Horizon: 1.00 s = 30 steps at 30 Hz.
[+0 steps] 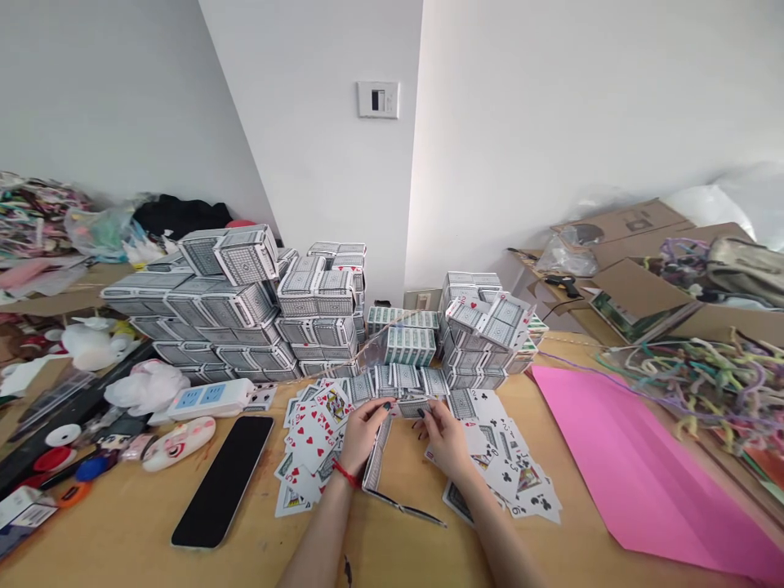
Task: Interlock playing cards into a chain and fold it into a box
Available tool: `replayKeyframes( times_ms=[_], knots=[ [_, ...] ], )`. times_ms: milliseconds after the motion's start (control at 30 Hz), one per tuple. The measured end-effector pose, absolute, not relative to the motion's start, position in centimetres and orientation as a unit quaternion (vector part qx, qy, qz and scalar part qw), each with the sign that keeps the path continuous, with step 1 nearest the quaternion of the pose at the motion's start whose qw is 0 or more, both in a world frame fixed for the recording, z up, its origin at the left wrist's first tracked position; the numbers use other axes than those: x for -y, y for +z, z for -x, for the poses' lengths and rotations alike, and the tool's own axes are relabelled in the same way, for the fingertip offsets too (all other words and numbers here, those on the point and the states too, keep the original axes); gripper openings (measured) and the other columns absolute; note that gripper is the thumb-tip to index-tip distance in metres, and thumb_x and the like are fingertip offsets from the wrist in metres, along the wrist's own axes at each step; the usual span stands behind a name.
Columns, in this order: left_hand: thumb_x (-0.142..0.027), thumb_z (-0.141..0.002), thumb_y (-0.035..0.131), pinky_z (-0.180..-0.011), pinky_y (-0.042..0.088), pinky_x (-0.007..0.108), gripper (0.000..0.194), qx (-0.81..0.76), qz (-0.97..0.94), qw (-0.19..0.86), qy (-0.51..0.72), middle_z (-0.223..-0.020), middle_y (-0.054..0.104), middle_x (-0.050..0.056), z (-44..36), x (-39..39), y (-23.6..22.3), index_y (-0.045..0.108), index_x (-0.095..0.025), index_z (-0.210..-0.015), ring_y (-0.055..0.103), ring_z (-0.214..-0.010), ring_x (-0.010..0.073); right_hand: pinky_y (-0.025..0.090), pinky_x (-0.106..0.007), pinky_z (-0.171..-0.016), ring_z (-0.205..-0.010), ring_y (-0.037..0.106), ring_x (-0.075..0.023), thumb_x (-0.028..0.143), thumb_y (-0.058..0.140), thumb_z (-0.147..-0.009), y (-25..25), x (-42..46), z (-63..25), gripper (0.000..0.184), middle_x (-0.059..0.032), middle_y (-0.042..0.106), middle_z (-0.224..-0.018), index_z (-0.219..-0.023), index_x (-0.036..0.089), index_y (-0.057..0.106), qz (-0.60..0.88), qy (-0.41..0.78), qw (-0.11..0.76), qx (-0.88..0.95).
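Note:
My left hand (363, 434), with a red cord at the wrist, and my right hand (446, 439) are closed on opposite ends of a playing card (412, 407). It is held just above the table, its patterned back partly showing. Beneath my left hand stands a chain of folded cards (376, 459) on edge, bending right near the bottom. Loose cards with red hearts (310, 437) are spread to the left. Black-suit cards (505, 474) are fanned out on the right, partly under my right forearm. A row of face-down cards (392, 378) lies behind my hands.
Boxy blocks of folded cards (214, 302) are stacked high at the back left, with another stack (478, 359) at the back right. Card boxes (410, 345) stand between them. Around lie a phone (224, 482), a power strip (208, 398), pink paper (637, 474) and pipe cleaners (704, 384).

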<state>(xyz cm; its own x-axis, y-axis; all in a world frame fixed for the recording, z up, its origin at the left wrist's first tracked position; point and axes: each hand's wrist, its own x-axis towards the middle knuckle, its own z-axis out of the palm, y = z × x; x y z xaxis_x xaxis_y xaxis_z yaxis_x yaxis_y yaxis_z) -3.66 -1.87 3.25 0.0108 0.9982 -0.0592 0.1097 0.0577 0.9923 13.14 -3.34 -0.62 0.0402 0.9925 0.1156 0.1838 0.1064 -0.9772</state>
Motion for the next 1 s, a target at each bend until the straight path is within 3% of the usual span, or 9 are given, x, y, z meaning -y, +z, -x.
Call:
replayKeyframes(
  times_ms=[333,500,700,1000],
  knots=[
    [-0.028,-0.07,0.053,-0.085,0.044,0.032,0.023,-0.532,-0.516,0.491,0.458,-0.095,0.069,0.005,3.6,1.8,3.0,0.07,-0.019,-0.084,0.06,-0.093,0.0215,0.044,-0.028,-0.054,-0.054,0.054,-0.017,0.042,0.043,-0.082,-0.7,3.3,-13.3,0.023,-0.0013,0.059,-0.062,-0.086,0.022,0.055,0.524,0.414,0.473,0.574],
    [-0.027,-0.071,0.054,-0.086,0.043,0.033,0.024,-0.521,-0.521,0.497,0.459,-0.097,0.069,0.005,3.7,1.8,3.0,0.07,-0.02,-0.087,0.06,-0.095,0.0217,0.043,-0.028,-0.051,-0.05,0.052,-0.0164,0.038,0.04,-0.083,-0.3,3.3,-13.3,0.026,-0.001,0.059,-0.061,-0.096,0.023,0.057,0.53,0.399,0.467,0.585],
    [-0.028,-0.075,0.053,-0.089,0.043,0.033,0.026,-0.493,-0.53,0.516,0.458,-0.103,0.067,0.006,3.8,1.9,2.8,0.068,-0.02,-0.094,0.058,-0.1,0.0225,0.042,-0.031,-0.061,-0.064,0.054,-0.0198,0.032,0.044,-0.082,0.3,3.1,-13.4,0.024,-0.0047,0.06,-0.066,-0.071,0.021,0.062,0.522,0.309,0.438,0.663],
    [-0.033,-0.076,0.053,-0.09,0.042,0.034,0.031,-0.482,-0.542,0.53,0.439,-0.103,0.067,0.005,3.8,2.1,2.5,0.066,-0.019,-0.1,0.056,-0.104,0.0233,0.044,-0.031,-0.067,-0.072,0.056,-0.02,0.03,0.039,-0.085,0.2,3.1,-13.3,0.029,-0.0077,0.062,-0.074,-0.077,0.018,0.063,0.511,0.292,0.412,0.695]
  ],
)
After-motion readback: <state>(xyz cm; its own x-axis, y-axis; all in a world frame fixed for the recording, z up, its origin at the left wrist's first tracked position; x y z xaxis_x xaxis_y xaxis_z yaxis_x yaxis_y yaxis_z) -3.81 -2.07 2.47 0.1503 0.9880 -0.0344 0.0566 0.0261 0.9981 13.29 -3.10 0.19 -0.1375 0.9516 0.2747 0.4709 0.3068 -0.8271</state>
